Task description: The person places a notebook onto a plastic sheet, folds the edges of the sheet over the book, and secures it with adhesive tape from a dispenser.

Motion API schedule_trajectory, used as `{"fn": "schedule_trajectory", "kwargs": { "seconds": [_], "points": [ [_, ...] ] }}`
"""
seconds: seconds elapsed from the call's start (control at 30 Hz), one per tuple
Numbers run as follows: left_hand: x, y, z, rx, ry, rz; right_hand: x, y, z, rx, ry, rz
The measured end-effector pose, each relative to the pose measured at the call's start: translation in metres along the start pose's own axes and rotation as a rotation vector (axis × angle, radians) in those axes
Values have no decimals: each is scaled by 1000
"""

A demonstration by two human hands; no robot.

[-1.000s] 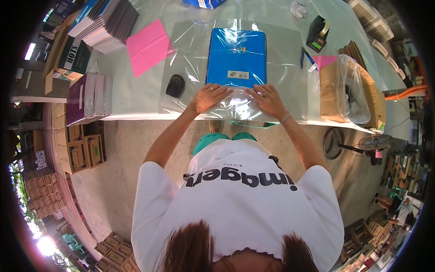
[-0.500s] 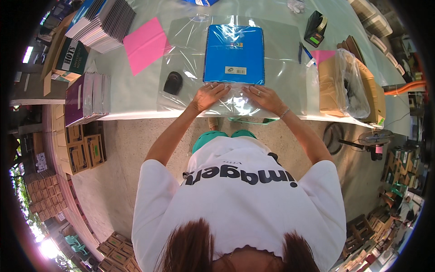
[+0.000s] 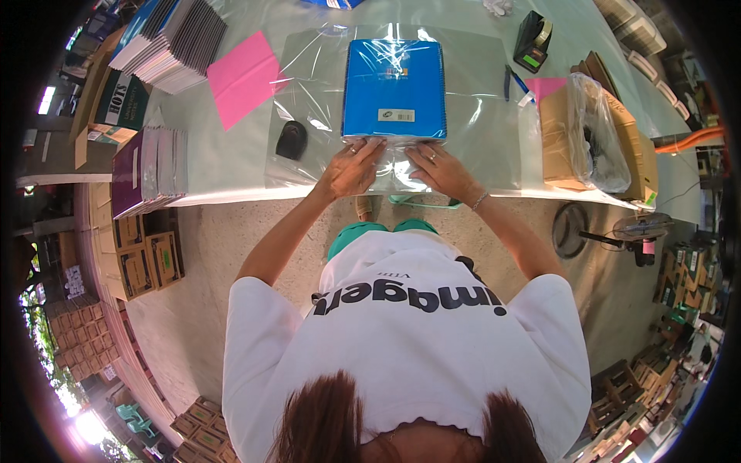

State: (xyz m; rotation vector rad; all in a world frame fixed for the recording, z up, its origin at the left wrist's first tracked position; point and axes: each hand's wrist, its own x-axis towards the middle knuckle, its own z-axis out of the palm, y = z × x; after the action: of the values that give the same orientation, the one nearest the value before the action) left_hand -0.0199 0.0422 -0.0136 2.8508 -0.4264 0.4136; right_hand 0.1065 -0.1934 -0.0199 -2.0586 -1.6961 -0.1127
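A blue spiral-bound notebook (image 3: 395,86), with a small white label near its lower edge, lies on a sheet of clear plastic film (image 3: 309,96). There may be more than one notebook under the cover; I cannot tell. At the notebook's near edge my left hand (image 3: 355,166) has its fingers closed on the film, tips against the left part of that edge. My right hand (image 3: 446,171) does the same a little to the right, fingers bent on the gathered film. Shiny wrinkles of plastic show between the two hands. A black rounded object (image 3: 292,140) rests left of my left hand.
Pink sheet (image 3: 244,79), stacked notebooks (image 3: 176,45) and purple notebooks (image 3: 150,170) are on the left. To the right are a tape dispenser (image 3: 533,42), a blue pen-like tool (image 3: 519,83) and a cardboard box (image 3: 562,139) with a plastic bag. The table's edge (image 3: 293,198) runs just below my hands.
My fingers have bent more at the notebook's near edge, and my left hand has turned slightly. The notebook sits slightly higher and further left in the picture, as does much of the table.
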Motion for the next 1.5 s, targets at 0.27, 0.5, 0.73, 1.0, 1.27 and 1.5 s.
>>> {"fn": "schedule_trajectory", "kwargs": {
  "seconds": [0.27, 0.5, 0.73, 1.0, 1.27, 1.5],
  "points": [
    [-4, 10, 2, 57, -53, -50, 6, -36, 11, -103, 58, 192],
    [-4, 13, 19, -10, 152, -173, 20, -48, 8, 14, 52, 422],
    [9, 29, 24, -159, 345, -282, 39, -60, 5, -6, 329, 276],
    [8, 29, 35, -215, 442, -475, 60, -55, -6, 150, 325, 352],
    [6, 20, 29, -167, 502, -384, 70, -54, -10, 263, 272, 407],
    [-5, 13, 32, -8, 502, -498, 81, -54, -12, 196, 230, 430]
  ]
}}
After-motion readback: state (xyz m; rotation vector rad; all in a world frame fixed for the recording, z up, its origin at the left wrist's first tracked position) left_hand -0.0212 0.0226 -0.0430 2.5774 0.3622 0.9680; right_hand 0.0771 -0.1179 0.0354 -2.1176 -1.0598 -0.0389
